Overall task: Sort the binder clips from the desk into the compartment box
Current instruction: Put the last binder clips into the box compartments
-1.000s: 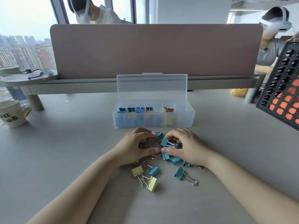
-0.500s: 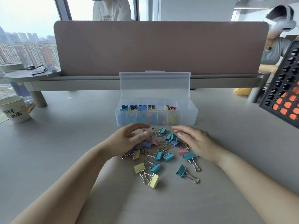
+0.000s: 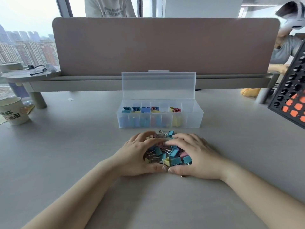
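The left hand (image 3: 136, 154) and the right hand (image 3: 197, 154) sit side by side on the counter (image 3: 66, 162), each cupped with fingers curled round one side of a heap of binder clips (image 3: 166, 154). The two thumbs lie along the near edge of the heap, with their tips almost meeting. The fingertips close over the far edge. Between the palms the clips are packed tight: mostly teal, with some pink, yellow and blue, and wire handles sticking out. One teal clip (image 3: 171, 133) pokes out beyond the fingers on the far side.

Just beyond the heap stands the compartment box (image 3: 160, 122), translucent and long, with its lid (image 3: 158, 85) tipped upright at the back. Several of its cells already hold teal, blue, pink and yellow clips.

The counter is a pale grey matte surface that reaches to both edges of the view. A paper cup (image 3: 13, 111) with printed characters stands at the far left. A slanted black rack (image 3: 292, 90) with orange pieces in its holes juts in from the right.

A low grey shelf (image 3: 74, 80) on round legs runs along the back and carries a black cable (image 3: 37, 69). A dusty-pink divider panel (image 3: 165, 47) rises from it. Behind the panel is a person in a pale shirt (image 3: 109, 7), and another person (image 3: 285, 47) is at the right. Windows (image 3: 24, 38) on the left show city towers under a hazy sky.
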`<state>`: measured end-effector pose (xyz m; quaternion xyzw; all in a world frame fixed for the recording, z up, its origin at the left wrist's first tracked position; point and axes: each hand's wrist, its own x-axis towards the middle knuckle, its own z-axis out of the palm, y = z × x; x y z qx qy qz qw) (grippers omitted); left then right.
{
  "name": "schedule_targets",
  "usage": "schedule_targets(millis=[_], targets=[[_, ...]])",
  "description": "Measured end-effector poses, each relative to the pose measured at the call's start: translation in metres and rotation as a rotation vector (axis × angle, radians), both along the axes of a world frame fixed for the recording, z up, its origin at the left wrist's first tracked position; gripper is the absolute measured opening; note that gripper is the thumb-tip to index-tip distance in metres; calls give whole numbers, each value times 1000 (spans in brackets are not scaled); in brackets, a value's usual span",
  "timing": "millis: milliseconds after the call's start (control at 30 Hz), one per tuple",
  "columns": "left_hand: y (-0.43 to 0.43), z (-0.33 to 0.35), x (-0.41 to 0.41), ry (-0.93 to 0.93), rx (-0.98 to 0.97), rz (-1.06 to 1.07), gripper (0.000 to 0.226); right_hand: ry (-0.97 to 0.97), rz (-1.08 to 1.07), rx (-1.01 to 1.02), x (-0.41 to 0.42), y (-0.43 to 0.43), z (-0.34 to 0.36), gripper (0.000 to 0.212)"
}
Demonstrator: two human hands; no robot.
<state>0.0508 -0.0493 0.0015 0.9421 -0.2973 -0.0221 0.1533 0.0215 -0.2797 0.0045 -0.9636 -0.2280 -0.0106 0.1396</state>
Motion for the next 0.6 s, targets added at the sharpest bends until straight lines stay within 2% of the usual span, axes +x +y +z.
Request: schedule_targets(millis=[167,333,433,600], targets=[[-3,-7,5,-104,-157,4,63,-71,-28,208,6,0,-9,48],[-14,-13,4,-160,-262,-15,39,-229,-126,92,11,6,-9,50],[-19,-13,4,-160,-278,23,42,-264,-167,7,10,14,-7,48],[-28,-13,3,-188,-214,77,45,-243,-220,-15,7,24,-7,45]])
